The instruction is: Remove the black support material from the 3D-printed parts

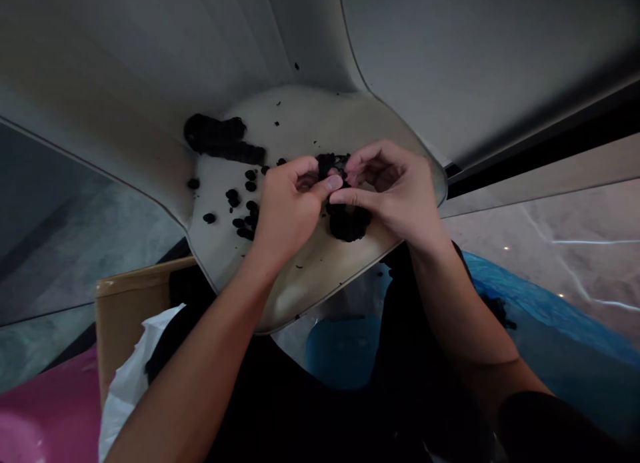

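My left hand (293,206) and my right hand (385,193) meet above a cream curved tabletop (305,119), their fingertips pinching a black fibrous clump (330,166). Below the fingers, a larger black clump (347,224) rests on the surface and seems joined to the pinched part. Several small black tufts (245,203) lie to the left of my left hand. Farther back sits a long black mass (223,139). Tiny black crumbs are scattered across the tabletop. My fingers hide part of the pinched clump.
A cardboard box (125,309) with a white plastic bag (133,376) stands at lower left, above a pink object (50,409). Blue plastic sheeting (545,303) lies at right, and a blue tub (343,349) sits below the tabletop's near edge.
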A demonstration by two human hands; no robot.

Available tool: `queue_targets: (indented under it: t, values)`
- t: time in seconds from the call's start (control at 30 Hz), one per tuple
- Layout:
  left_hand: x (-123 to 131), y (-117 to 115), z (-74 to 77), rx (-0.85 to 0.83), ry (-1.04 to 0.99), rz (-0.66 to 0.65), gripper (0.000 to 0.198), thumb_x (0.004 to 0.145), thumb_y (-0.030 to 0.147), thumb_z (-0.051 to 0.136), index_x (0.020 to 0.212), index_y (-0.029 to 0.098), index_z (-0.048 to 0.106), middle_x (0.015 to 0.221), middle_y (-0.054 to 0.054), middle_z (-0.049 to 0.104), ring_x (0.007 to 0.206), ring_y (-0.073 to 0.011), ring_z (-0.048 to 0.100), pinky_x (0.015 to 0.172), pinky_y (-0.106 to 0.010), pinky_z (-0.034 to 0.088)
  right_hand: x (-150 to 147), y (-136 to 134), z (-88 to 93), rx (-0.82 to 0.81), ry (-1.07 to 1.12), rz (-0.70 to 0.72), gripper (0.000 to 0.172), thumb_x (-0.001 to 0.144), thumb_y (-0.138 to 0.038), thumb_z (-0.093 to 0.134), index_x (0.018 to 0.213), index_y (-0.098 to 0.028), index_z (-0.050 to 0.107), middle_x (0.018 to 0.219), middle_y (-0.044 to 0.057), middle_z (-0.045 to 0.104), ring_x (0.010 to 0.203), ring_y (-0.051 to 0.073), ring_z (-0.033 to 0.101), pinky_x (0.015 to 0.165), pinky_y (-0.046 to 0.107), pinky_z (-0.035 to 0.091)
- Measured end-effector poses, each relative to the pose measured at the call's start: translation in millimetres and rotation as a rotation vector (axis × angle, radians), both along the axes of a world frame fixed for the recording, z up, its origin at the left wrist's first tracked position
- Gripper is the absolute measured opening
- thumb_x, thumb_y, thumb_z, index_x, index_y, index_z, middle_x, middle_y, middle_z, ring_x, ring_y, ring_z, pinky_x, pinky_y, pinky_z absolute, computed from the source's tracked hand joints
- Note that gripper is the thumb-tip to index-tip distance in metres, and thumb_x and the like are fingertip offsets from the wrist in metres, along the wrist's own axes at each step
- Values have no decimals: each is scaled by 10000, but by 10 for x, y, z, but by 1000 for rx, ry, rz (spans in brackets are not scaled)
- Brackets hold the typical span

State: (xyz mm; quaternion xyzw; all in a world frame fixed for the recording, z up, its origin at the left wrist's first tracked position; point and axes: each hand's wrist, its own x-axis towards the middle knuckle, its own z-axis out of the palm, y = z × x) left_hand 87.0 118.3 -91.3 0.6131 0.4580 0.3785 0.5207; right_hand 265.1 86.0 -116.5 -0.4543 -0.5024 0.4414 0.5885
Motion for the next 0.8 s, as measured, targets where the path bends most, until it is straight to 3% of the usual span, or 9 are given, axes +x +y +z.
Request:
queue_targets:
  t: [0.17, 0.33, 0.47, 0.6, 0.8]
  values:
    - [-7, -34, 23, -133, -95, -168, 337, 1009, 502, 797, 827, 221, 767, 828, -25, 717, 799, -179, 619, 760, -321, 521, 120, -28, 38, 16, -88, 56, 237, 809, -364, 1016, 916, -229, 852, 876, 0, 797, 815, 163, 717, 798, 317, 603]
    - [-60, -39, 110, -206, -226, -298, 294, 1003, 542, 812, 951, 253, 824, 975, -36, 767, 970, -213, 696, 911, -342, 583, 202, -15, 40, 1, 45, 130, 294, 840, -458, 993, 933, -233, 828, 919, 20, 796, 873, 197, 766, 846, 343, 640]
    - [-87, -33, 118, -98, -242, -265, 161, 957, 444, 891, 955, 292, 837, 1032, -24, 761, 1063, -226, 711, 1007, -355, 576, 235, -7, 37, -25, 97, 228, 231, 881, -405, 963, 974, -245, 826, 998, 25, 830, 941, 203, 791, 883, 339, 650]
    - [-39, -65, 58, -160, -309, -189, 201, 916, 436, 920, 954, 273, 808, 1029, -34, 739, 1120, -247, 723, 1032, -361, 580, 253, -35, 93, -78, 8, 257, 309, 828, -375, 993, 1034, -257, 795, 1027, 6, 819, 966, 207, 776, 895, 351, 661]
    - [81, -93, -4, -185, -309, -78, 34, 992, 227, 774, 975, 255, 776, 990, -20, 771, 1035, -190, 715, 1024, -331, 590, 161, -36, 97, -43, -55, 105, 305, 800, -387, 1015, 891, -255, 756, 913, -1, 760, 834, 183, 685, 800, 355, 615]
